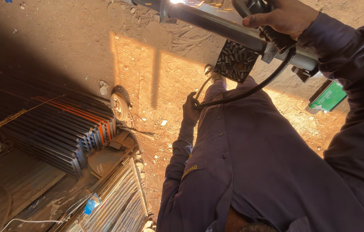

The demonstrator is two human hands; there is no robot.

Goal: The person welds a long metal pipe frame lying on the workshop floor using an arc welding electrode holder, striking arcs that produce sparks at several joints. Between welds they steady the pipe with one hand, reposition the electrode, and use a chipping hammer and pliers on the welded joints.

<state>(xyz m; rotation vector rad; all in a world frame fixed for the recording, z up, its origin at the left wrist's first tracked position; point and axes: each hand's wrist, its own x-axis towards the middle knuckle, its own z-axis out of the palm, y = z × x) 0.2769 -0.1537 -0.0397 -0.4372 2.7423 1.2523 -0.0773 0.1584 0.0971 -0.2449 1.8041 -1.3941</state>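
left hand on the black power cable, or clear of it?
Touching. The head view shows the left hand closed around the black cable, which runs up to the tool gripped by the right hand above the metal bar.

The power tool (259, 6) is cut off by the top edge, its working end unseen

Dark purple button-up work shirt (255, 163), long sleeves, perhaps matching trousers.
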